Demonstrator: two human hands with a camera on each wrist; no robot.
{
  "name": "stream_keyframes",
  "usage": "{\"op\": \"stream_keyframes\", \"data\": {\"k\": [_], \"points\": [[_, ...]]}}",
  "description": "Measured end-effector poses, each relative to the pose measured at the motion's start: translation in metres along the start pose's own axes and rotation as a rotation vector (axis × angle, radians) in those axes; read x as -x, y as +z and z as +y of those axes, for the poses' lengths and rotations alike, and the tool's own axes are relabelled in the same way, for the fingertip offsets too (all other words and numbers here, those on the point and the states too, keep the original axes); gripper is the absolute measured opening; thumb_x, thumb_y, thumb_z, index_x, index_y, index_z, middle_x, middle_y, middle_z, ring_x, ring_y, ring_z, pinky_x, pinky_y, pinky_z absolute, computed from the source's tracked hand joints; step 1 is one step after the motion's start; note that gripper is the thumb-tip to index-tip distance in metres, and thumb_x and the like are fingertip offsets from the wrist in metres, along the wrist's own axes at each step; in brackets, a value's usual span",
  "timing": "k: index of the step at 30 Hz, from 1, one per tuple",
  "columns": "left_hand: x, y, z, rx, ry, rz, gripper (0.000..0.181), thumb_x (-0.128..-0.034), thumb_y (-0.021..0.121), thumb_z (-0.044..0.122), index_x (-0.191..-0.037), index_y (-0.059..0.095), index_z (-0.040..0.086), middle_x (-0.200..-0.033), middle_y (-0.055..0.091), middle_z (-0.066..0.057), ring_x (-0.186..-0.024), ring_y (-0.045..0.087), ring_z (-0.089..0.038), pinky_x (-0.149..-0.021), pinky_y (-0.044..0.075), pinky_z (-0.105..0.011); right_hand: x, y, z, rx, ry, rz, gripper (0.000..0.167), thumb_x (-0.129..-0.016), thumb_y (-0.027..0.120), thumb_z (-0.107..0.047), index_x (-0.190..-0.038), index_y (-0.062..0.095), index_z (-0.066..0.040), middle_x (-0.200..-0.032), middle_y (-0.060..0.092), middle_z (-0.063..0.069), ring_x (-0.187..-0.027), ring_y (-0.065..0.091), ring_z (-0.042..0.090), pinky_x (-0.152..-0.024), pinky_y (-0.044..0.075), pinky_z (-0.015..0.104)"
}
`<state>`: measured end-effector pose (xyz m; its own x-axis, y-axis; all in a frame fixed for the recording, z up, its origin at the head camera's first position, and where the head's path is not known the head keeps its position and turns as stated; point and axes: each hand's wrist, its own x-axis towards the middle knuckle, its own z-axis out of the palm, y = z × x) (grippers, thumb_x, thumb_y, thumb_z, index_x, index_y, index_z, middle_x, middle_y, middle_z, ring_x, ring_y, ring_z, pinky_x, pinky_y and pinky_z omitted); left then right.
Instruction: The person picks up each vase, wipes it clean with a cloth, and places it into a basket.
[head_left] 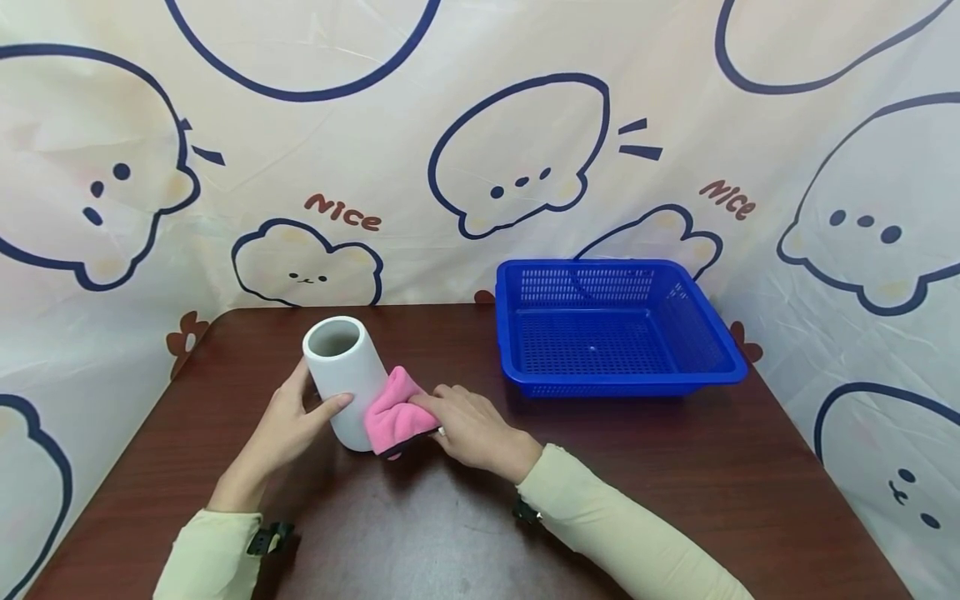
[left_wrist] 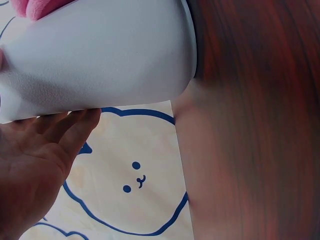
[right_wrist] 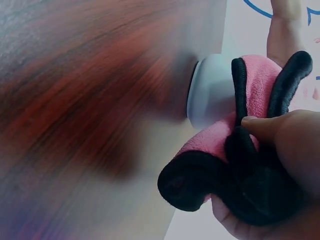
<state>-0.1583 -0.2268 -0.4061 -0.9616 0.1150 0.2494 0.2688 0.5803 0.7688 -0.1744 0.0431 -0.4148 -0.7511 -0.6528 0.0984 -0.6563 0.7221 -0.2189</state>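
Observation:
A smooth, pale grey vase (head_left: 347,392) with a round open top has its base at the brown tabletop. My left hand (head_left: 288,421) holds it from the left, thumb across the near side and fingers around the far side; in the left wrist view those fingers (left_wrist: 75,125) lie against the vase wall (left_wrist: 115,55). A bunched pink cloth (head_left: 397,417) with black edging is pinched in my right hand (head_left: 480,429) and lies against the vase's right side. The right wrist view shows my thumb (right_wrist: 265,127) pressing on the folded cloth (right_wrist: 257,87), which hides part of the vase (right_wrist: 212,95).
A blue perforated plastic basket (head_left: 630,379) stands at the back right of the brown table (head_left: 675,500). Behind and on both sides hangs a pale curtain (head_left: 405,183) printed with cartoon outlines. Dark straps show at both sleeves.

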Motion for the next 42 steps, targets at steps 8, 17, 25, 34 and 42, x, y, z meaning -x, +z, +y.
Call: {"op": "stream_keyframes", "data": {"k": [8,17,25,34,42], "points": [[0.000,0.000,0.001,-0.011,-0.012,-0.010,0.075,-0.0941,0.073,0.025,-0.156,0.031,0.017,-0.141,0.056,-0.016,-0.116,0.052,0.003,-0.090,0.041,-0.005,0.002,0.004,0.002,0.025,-0.001,-0.024,0.052,-0.092,0.073,-0.018,-0.140,0.056,-0.032,-0.101,0.064,0.000,-0.092,0.060,0.018,-0.065,0.049,0.029],[0.000,0.000,0.003,-0.017,-0.023,-0.017,0.076,-0.0942,0.073,0.027,-0.157,0.030,0.018,-0.143,0.055,-0.015,-0.123,0.055,-0.020,-0.091,0.041,-0.006,0.002,0.009,0.003,0.029,-0.001,-0.050,0.050,-0.092,0.073,-0.019,-0.137,0.057,-0.032,-0.101,0.063,0.000,-0.092,0.060,0.018,-0.064,0.049,0.029],[0.001,0.000,0.001,-0.008,-0.016,-0.010,0.075,-0.0944,0.073,0.026,-0.157,0.031,0.018,-0.143,0.055,-0.015,-0.117,0.050,0.006,-0.091,0.040,-0.003,0.003,0.017,0.003,0.026,-0.003,-0.087,0.048,-0.092,0.074,-0.021,-0.136,0.059,-0.031,-0.104,0.065,0.003,-0.095,0.062,0.020,-0.070,0.054,0.033],[0.001,0.000,0.001,-0.007,-0.029,-0.020,0.077,-0.0956,0.071,0.026,-0.157,0.027,0.014,-0.145,0.052,-0.019,-0.129,0.054,-0.034,-0.102,0.052,-0.033,0.000,0.017,0.000,0.000,0.047,-0.177,0.048,-0.094,0.072,-0.022,-0.140,0.060,-0.029,-0.120,0.068,0.003,-0.110,0.064,0.020,-0.088,0.057,0.036],[0.001,0.000,0.003,0.007,-0.044,-0.035,0.078,-0.0958,0.070,0.029,-0.158,0.025,0.014,-0.144,0.051,-0.022,-0.130,0.054,-0.039,-0.105,0.047,-0.062,0.000,0.019,0.001,-0.015,0.051,-0.187,0.050,-0.094,0.072,-0.022,-0.141,0.058,-0.029,-0.125,0.068,0.002,-0.114,0.063,0.019,-0.094,0.056,0.036]]}}
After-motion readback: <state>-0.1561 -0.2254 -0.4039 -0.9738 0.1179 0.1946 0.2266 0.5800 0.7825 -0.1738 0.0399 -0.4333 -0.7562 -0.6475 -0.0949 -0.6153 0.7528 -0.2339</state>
